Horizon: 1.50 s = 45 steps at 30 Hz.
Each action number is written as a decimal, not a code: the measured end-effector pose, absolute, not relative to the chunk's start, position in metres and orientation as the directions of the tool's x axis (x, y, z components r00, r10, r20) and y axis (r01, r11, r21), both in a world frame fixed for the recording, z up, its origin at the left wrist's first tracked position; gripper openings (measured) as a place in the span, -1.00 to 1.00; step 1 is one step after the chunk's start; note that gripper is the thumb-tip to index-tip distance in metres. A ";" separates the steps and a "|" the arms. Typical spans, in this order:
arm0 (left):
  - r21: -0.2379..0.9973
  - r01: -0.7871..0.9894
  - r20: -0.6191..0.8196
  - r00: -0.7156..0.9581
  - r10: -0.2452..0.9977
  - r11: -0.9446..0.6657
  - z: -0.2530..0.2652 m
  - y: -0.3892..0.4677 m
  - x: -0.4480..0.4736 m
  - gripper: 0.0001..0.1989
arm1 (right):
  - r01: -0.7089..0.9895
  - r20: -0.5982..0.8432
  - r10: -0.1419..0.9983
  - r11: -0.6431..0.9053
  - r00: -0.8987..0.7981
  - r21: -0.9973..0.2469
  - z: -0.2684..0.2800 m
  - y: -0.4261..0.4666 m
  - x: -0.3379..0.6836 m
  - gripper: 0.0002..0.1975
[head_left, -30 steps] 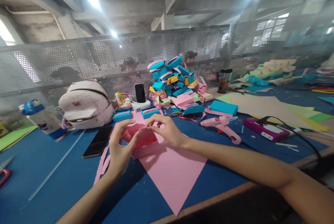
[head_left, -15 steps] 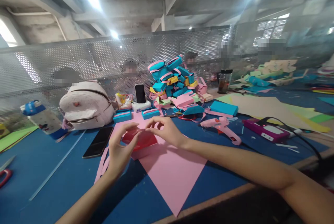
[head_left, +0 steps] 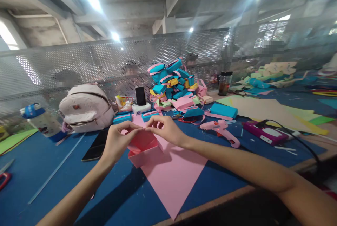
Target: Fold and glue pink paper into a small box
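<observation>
A small pink paper box (head_left: 146,157), open at the top, sits on a large pink sheet (head_left: 172,178) laid cornerwise on the blue table. My left hand (head_left: 119,141) pinches the box's far upper edge between thumb and fingertips. Right beside it, my right hand (head_left: 166,129) is closed on the same edge, its fingers curled. The fingertips of both hands almost meet there, and what lies between them is too small to make out. A black phone (head_left: 95,146) lies just left of my left hand.
Behind stands a heap of blue, pink and yellow paper boxes (head_left: 175,85). To the right are a pink glue gun (head_left: 221,130) and a purple device with a cable (head_left: 264,133). A white backpack (head_left: 85,108), a bottle (head_left: 43,122) and red-handled scissors (head_left: 4,178) are on the left.
My left hand has gone from a loose, spread grasp to a pinch close to my right fingertips. The box's near wall now shows more. Pink strips by my left wrist are out of sight.
</observation>
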<state>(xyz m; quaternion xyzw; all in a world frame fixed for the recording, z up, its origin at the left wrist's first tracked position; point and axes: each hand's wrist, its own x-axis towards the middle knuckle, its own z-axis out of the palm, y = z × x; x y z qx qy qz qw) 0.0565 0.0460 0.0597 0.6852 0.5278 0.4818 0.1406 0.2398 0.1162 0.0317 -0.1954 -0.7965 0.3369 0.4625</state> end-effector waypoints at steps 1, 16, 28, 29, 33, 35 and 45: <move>0.713 0.582 0.497 -0.024 0.868 -0.392 0.060 0.047 0.056 -0.82 | 0.002 0.598 0.631 0.689 -0.494 -0.725 0.032 0.117 0.240 -0.85; 0.761 0.525 0.440 0.016 0.898 -0.382 0.062 0.068 0.061 -0.67 | -0.018 0.590 0.576 0.707 -0.566 -0.707 0.037 0.128 0.246 -0.92; 0.955 0.172 0.237 0.034 0.971 -0.239 0.009 0.085 0.051 -0.55 | -0.054 0.601 0.687 0.639 -0.408 -0.767 0.018 0.158 0.243 -0.89; 0.954 0.188 0.231 0.044 0.972 -0.236 0.008 0.084 0.051 -0.56 | -0.055 0.598 0.686 0.636 -0.415 -0.769 0.017 0.158 0.242 -0.89; 0.935 0.255 0.237 0.062 0.969 -0.246 0.008 0.080 0.054 -0.55 | -0.059 0.585 0.681 0.628 -0.441 -0.776 0.015 0.152 0.238 -0.83; 0.921 0.290 0.253 0.056 0.966 -0.258 0.011 0.077 0.056 -0.52 | -0.063 0.581 0.677 0.625 -0.453 -0.778 0.016 0.147 0.237 -0.79; 0.878 0.367 0.333 -0.006 0.943 -0.308 0.019 0.064 0.062 -0.50 | -0.081 0.551 0.688 0.588 -0.472 -0.805 0.023 0.129 0.235 -0.68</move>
